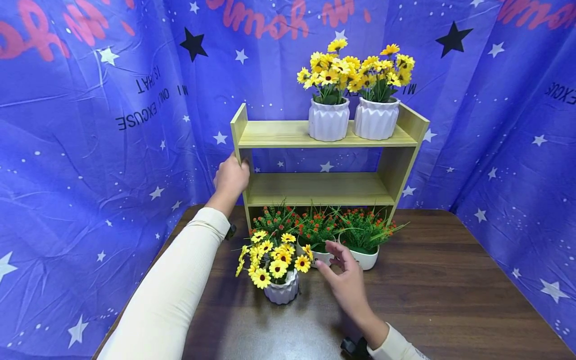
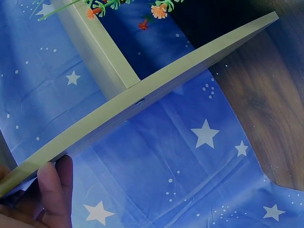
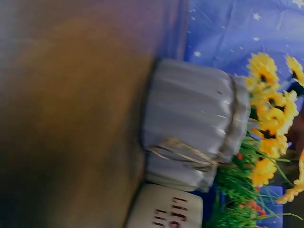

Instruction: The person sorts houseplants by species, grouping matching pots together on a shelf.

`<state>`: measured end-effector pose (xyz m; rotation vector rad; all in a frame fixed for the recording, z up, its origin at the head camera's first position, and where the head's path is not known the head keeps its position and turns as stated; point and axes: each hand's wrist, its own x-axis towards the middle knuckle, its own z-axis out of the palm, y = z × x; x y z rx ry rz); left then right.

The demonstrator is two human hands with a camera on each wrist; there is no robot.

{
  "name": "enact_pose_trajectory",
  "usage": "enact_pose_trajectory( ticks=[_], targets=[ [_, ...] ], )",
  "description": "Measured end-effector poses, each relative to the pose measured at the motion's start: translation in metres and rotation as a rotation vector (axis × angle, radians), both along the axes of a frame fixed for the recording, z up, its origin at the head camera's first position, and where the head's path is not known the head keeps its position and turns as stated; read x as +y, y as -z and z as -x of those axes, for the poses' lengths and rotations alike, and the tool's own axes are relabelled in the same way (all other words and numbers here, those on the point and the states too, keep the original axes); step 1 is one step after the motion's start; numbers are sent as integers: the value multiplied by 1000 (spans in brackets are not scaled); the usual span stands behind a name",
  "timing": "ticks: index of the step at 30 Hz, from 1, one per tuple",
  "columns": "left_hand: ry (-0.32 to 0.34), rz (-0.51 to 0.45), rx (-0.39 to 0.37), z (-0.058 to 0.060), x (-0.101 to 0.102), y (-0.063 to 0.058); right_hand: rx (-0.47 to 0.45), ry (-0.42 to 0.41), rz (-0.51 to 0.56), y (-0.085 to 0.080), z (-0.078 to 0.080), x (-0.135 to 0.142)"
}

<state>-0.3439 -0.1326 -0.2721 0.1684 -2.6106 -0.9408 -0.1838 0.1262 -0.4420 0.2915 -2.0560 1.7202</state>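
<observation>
My left hand [image 1: 231,176] grips the upper left side panel of a light wooden shelf [image 1: 315,187]. In the left wrist view, its fingers [image 2: 51,187] bend around the panel's edge. On the table, a white ribbed flowerpot [image 3: 194,111] with twine around its neck holds yellow daisy-like flowers [image 1: 278,267]. Just right of these flowers is my right hand [image 1: 348,285], its thumb and fingers spread apart with nothing between them. Behind that pot, several white planters [image 1: 366,259] with green grass and small red-orange flowers line the shelf's bottom level. One planter bears red lettering in the right wrist view.
Two more white ribbed pots [image 1: 329,120] of yellow flowers stand on the right part of the top board. A brown wooden table [image 1: 441,290] carries everything. Blue star-printed cloth [image 1: 508,165] hangs behind and along both sides.
</observation>
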Motion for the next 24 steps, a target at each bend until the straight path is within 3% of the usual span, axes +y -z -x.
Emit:
enact_pose_trajectory(
  ticks=[7,14,21,24],
  targets=[
    [-3,-3,9,-1,0,0,-108,-45,-94,18,-1,-5],
    [-4,-4,8,-1,-1,2,-242,-174,-88,32,4,-12],
    [-4,-5,14,0,0,1,-304,-293,-173,40,5,-19],
    [-5,-3,13,1,0,1,-318,-359,-150,45,5,-23]
  ],
)
